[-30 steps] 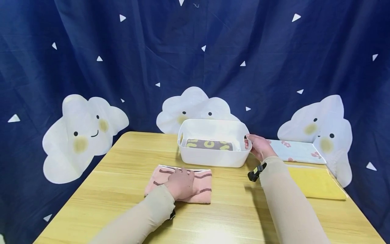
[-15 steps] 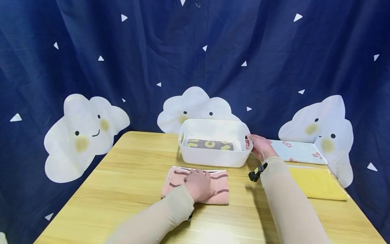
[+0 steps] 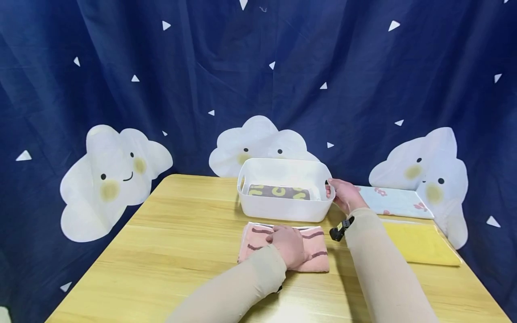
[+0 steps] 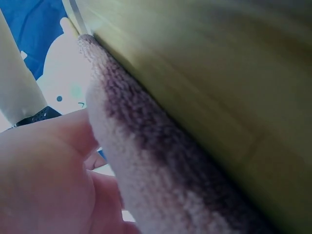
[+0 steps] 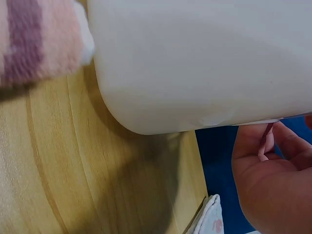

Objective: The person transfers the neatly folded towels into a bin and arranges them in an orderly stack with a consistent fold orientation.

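A folded pink towel with dark stripes lies on the wooden table just in front of a white plastic basket. My left hand lies flat on top of the towel and presses it down; the left wrist view shows the towel's fuzzy edge between the hand and the tabletop. My right hand grips the basket's right handle, its fingers curled at the rim. A brown towel with yellow shapes lies inside the basket. The right wrist view shows the basket's wall and a corner of the pink towel.
A folded pale cloth with pink flowers and a folded yellow cloth lie at the table's right side. A dark blue curtain with white cloud faces hangs close behind the table.
My left hand has slid the pink towel to the right along the table, from left of the basket's middle to in front of its right half. The right hand stayed on the basket's handle.
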Demonstrator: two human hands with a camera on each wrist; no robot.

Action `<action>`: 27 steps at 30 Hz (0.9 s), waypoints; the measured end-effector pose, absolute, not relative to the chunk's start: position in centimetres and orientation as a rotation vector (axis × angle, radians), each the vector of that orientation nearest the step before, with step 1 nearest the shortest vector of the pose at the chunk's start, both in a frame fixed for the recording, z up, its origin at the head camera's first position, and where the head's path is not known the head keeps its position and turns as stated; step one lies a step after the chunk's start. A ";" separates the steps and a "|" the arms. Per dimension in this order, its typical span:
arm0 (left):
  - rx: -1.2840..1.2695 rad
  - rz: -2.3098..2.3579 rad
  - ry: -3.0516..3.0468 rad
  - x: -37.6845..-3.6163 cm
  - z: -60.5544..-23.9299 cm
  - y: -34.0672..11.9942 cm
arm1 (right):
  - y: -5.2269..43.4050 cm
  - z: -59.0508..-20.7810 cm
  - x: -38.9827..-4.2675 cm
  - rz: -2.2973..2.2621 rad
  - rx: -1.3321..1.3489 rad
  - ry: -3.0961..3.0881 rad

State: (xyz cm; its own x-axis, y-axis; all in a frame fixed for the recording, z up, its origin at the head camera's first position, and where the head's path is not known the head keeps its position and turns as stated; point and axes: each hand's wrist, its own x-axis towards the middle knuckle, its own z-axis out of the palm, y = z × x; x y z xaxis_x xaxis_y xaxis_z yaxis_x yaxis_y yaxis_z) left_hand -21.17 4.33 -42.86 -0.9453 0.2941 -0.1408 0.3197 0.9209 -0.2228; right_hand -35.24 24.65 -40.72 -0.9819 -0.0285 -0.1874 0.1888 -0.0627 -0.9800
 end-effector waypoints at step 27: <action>1.010 0.300 2.793 -25.2 -42.1 -4.1 | 24.9 -40.1 -32.0 -1.833 0.135 2.472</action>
State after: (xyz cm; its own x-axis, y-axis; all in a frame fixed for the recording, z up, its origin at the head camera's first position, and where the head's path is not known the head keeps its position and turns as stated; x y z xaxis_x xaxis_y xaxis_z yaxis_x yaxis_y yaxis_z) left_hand -25.17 -4.06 -42.05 -0.7602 0.6449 -0.0785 0.6135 0.7524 0.2397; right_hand -31.96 24.93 -40.07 -0.9943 0.0338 -0.1012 0.1066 0.2883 -0.9516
